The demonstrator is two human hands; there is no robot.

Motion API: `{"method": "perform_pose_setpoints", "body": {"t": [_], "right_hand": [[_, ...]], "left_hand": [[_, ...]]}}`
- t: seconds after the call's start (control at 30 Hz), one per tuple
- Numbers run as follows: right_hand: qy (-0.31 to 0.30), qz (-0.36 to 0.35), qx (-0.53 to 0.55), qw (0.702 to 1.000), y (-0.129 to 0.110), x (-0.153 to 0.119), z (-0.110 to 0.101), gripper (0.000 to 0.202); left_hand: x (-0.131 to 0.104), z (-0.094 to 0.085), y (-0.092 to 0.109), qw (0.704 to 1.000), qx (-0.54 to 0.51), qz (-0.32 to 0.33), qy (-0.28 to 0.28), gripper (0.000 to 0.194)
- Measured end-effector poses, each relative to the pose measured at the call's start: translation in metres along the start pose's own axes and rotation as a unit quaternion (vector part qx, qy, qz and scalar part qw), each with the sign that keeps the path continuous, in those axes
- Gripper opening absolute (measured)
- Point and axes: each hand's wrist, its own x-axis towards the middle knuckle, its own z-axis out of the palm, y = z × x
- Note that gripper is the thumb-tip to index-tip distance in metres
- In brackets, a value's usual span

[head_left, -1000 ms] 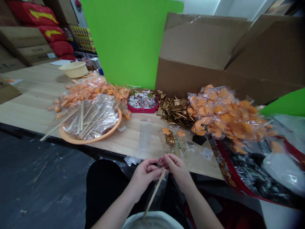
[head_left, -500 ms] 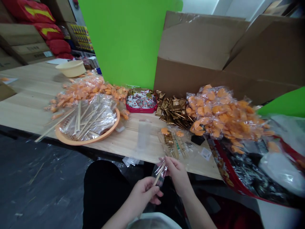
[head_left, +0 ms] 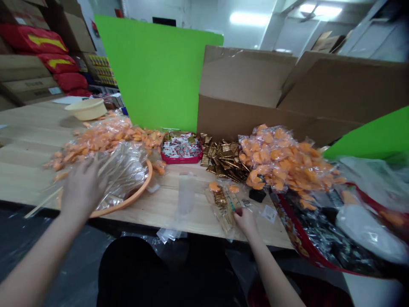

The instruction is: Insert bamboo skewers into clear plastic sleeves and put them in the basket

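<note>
Blurred by motion, my left hand (head_left: 81, 187) is over the left part of an orange basin (head_left: 140, 192) on the table. Clear bags with pale wooden sticks (head_left: 119, 168) heap up in it, and I cannot tell whether the hand holds any. My right hand (head_left: 246, 221) is at the table's front, its fingers bent together at the thin sticks and clear wrappers; what they pinch is hidden. Just left of it lies a clear packet (head_left: 220, 204) with gold wrapping and thin sticks. Two orange pieces (head_left: 234, 188) lie just above.
Behind stand a red tray of small sachets (head_left: 181, 160), gold-brown packets (head_left: 225, 157) and a heap of bagged orange pieces (head_left: 277, 157). Another orange heap (head_left: 108, 132) lies left, near a cream bowl (head_left: 87, 110). A cardboard box (head_left: 239, 115) and a green panel (head_left: 156, 81) rise behind.
My hands were together above my lap, holding a clear bag with wooden sticks. My left hand has moved left to the basin, my right forward to the packets. The view has tilted upward.
</note>
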Motion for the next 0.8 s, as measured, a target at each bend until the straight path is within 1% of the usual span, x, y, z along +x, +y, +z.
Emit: {"method": "perform_pose_setpoints", "body": {"t": [0.03, 0.07, 0.13, 0.17, 0.2, 0.23, 0.3, 0.33, 0.4, 0.57, 0.63, 0.7, 0.8], "right_hand": [[-0.004, 0.008, -0.013, 1.000, -0.002, 0.006, 0.004, 0.009], [-0.010, 0.017, -0.023, 1.000, -0.004, 0.011, 0.008, 0.012], [-0.027, 0.036, -0.038, 0.998, -0.006, 0.017, 0.012, 0.017], [-0.040, 0.045, -0.042, 0.997, -0.005, 0.019, 0.011, 0.019], [-0.056, 0.056, -0.043, 0.996, -0.004, 0.020, 0.008, 0.020], [-0.075, 0.068, -0.040, 0.994, -0.003, 0.021, 0.004, 0.021], [-0.119, 0.097, -0.023, 0.988, 0.000, 0.019, -0.006, 0.022], [-0.138, 0.113, -0.009, 0.984, 0.001, 0.017, -0.010, 0.022], [-0.170, 0.144, 0.022, 0.975, 0.001, 0.013, -0.018, 0.023], [-0.220, 0.220, 0.068, 0.948, -0.004, 0.009, -0.025, 0.024], [-0.227, 0.241, 0.074, 0.941, -0.005, 0.008, -0.027, 0.027], [-0.222, 0.253, 0.081, 0.938, -0.002, 0.005, -0.028, 0.026], [-0.212, 0.260, 0.102, 0.937, 0.004, -0.003, -0.031, 0.028]], "left_hand": [[-0.011, 0.017, 0.011, 1.000, 0.016, 0.019, 0.017, 0.038], [-0.027, 0.037, 0.024, 0.999, 0.004, 0.045, 0.014, 0.036], [-0.068, 0.082, 0.050, 0.988, -0.033, 0.098, -0.112, 0.032], [-0.089, 0.104, 0.062, 0.979, -0.032, 0.102, -0.176, 0.033], [-0.108, 0.124, 0.072, 0.974, -0.025, 0.080, -0.209, 0.034], [-0.125, 0.140, 0.081, 0.971, -0.017, 0.063, -0.231, 0.035], [-0.148, 0.163, 0.095, 0.974, 0.004, 0.029, -0.224, 0.039], [-0.155, 0.169, 0.100, 0.977, 0.014, 0.019, -0.213, 0.041], [-0.161, 0.176, 0.109, 0.981, 0.032, 0.007, -0.193, 0.043], [-0.161, 0.181, 0.117, 0.981, 0.064, -0.004, -0.184, 0.044], [-0.161, 0.179, 0.118, 0.982, 0.072, -0.006, -0.176, 0.042], [-0.161, 0.173, 0.122, 0.985, 0.062, -0.007, -0.161, 0.038], [-0.160, 0.164, 0.130, 0.989, 0.005, 0.011, -0.151, 0.033]]}}
